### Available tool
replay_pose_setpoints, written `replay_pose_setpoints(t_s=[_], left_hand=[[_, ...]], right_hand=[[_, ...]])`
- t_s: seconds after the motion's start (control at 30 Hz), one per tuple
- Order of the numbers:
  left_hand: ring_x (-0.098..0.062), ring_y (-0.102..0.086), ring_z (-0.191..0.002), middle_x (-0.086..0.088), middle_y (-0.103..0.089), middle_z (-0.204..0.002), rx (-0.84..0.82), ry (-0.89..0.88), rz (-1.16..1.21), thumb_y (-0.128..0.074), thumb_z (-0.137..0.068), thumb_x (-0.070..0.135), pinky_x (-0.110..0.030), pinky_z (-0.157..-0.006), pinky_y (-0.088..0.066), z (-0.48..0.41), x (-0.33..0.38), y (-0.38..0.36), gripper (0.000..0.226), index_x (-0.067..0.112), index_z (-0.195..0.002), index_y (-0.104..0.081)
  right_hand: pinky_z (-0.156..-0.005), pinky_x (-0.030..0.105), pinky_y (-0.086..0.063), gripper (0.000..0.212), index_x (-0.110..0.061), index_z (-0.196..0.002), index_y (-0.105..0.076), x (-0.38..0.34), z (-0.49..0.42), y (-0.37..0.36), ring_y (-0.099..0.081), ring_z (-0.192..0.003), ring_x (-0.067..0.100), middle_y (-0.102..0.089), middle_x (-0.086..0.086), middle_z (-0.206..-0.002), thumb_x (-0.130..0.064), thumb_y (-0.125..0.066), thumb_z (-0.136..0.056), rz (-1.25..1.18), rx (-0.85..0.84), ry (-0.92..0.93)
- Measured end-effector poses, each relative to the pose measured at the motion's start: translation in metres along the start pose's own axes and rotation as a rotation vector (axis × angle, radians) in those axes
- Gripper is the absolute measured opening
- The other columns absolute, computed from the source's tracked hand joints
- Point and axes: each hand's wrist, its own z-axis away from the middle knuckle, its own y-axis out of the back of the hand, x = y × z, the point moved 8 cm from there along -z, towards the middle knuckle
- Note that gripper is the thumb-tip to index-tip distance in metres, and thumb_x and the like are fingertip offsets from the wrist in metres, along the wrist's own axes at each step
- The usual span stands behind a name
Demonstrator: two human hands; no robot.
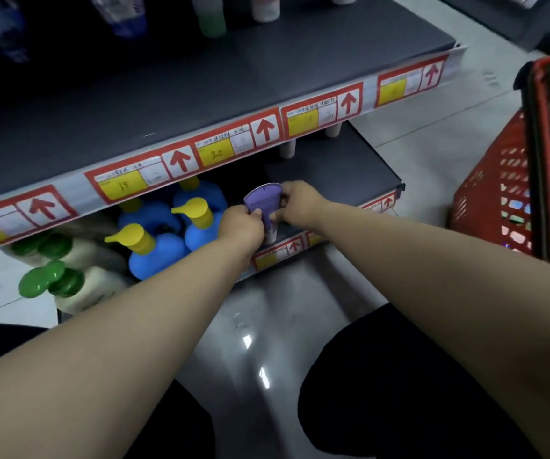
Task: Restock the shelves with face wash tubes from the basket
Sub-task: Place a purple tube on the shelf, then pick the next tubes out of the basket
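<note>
Dark grey lower shelf (349, 167)
Blue plastic bottles with yellow pumps (154, 253) sit beside cream bottles with green caps (101, 286).

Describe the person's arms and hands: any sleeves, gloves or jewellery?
The left forearm and right forearm are bare to the frame edge, no sleeves showing. The left hand and right hand wear no gloves; no watch, bracelet or ring is visible.

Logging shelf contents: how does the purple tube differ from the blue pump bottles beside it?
The purple tube is slim, cap down; the blue pump bottles are bulbous, yellow pumps on top. The left hand and right hand hold the tube; neither holds the bottles. Both are at the bottom shelf.
</note>
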Motion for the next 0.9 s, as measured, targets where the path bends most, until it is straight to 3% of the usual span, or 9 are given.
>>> replay_pose_setpoints(t_s=[0.23,0.3,0.37,0.43,0.47,0.53,0.6,0.7,0.9], left_hand=[[-0.035,-0.058,-0.105,-0.020,-0.061,-0.113,-0.061,0.063,-0.019,-0.044,-0.097,0.014,-0.040,-0.093,-0.048,0.009,-0.009,0.000,0.026,0.000,-0.114,-0.058],[-0.036,-0.060,-0.101,-0.020,-0.062,-0.109,-0.089,0.127,0.047,-0.049,-0.093,0.010,-0.042,-0.092,-0.051,0.011,-0.011,-0.002,0.019,0.001,-0.105,-0.059],[-0.029,-0.060,-0.086,-0.018,-0.062,-0.099,-0.162,0.191,0.110,-0.053,-0.088,0.002,-0.036,-0.079,-0.052,0.018,-0.012,-0.003,0.009,0.004,-0.093,-0.060],[-0.025,-0.058,-0.073,-0.014,-0.061,-0.095,-0.272,0.202,0.087,-0.054,-0.084,-0.004,-0.032,-0.064,-0.052,0.030,-0.007,-0.008,0.019,0.006,-0.098,-0.062],[-0.024,-0.060,-0.073,-0.013,-0.061,-0.097,-0.316,0.161,0.036,-0.051,-0.083,-0.005,-0.031,-0.062,-0.054,0.037,0.000,-0.010,0.027,0.004,-0.106,-0.063],[-0.034,-0.063,-0.100,-0.017,-0.061,-0.113,-0.342,-0.008,-0.133,-0.045,-0.084,-0.007,-0.041,-0.084,-0.054,0.050,0.027,-0.013,0.040,-0.003,-0.123,-0.056],[-0.038,-0.055,-0.117,-0.025,-0.058,-0.124,-0.332,-0.205,-0.362,-0.044,-0.085,-0.004,-0.042,-0.098,-0.045,0.065,0.063,-0.021,0.037,-0.007,-0.121,-0.056],[-0.034,-0.055,-0.114,-0.023,-0.060,-0.119,-0.351,-0.516,-0.621,-0.043,-0.086,-0.003,-0.033,-0.089,-0.044,0.106,0.126,-0.048,0.026,-0.004,-0.107,-0.059],[-0.034,-0.050,-0.121,-0.016,-0.048,-0.139,-0.420,-0.935,-0.972,-0.045,-0.088,0.004,-0.037,-0.093,-0.045,0.184,0.211,-0.130,0.059,0.011,-0.145,-0.032]], right_hand=[[-0.099,0.042,-0.047,0.041,-0.001,-0.115,-0.061,-0.003,0.010,-0.005,-0.062,-0.107,0.029,-0.067,0.016,-0.113,-0.006,-0.074,-0.076,0.003,0.021,0.000],[-0.099,0.038,-0.046,0.043,-0.002,-0.117,-0.058,-0.005,0.014,-0.005,-0.061,-0.105,0.026,-0.065,0.012,-0.110,-0.007,-0.073,-0.078,0.035,0.016,-0.019],[-0.099,0.037,-0.045,0.044,-0.002,-0.120,-0.054,-0.011,0.022,-0.001,-0.059,-0.107,0.025,-0.063,0.012,-0.113,-0.009,-0.071,-0.080,0.100,0.003,-0.034],[-0.101,0.037,-0.043,0.045,-0.001,-0.123,-0.051,-0.019,0.032,0.008,-0.056,-0.115,0.029,-0.060,0.015,-0.124,-0.012,-0.068,-0.083,0.205,-0.006,-0.033],[-0.102,0.036,-0.042,0.044,-0.002,-0.125,-0.050,-0.023,0.039,0.015,-0.054,-0.118,0.031,-0.057,0.016,-0.128,-0.013,-0.065,-0.085,0.272,-0.010,-0.027],[-0.102,0.034,-0.041,0.047,-0.003,-0.131,-0.046,-0.031,0.060,0.035,-0.050,-0.123,0.032,-0.052,0.016,-0.134,-0.012,-0.061,-0.087,0.422,-0.019,-0.004],[-0.103,0.035,-0.040,0.056,-0.007,-0.138,-0.039,-0.034,0.085,0.063,-0.047,-0.127,0.031,-0.047,0.015,-0.139,-0.008,-0.059,-0.086,0.585,-0.012,0.015],[-0.099,0.034,-0.039,0.056,-0.007,-0.142,-0.033,-0.029,0.129,0.117,-0.046,-0.128,0.031,-0.045,0.015,-0.141,-0.006,-0.053,-0.090,0.785,0.022,-0.002],[-0.095,0.031,-0.040,0.053,-0.005,-0.141,-0.035,0.007,0.205,0.221,-0.048,-0.126,0.031,-0.047,0.017,-0.140,-0.006,-0.051,-0.090,0.924,0.134,-0.153]])
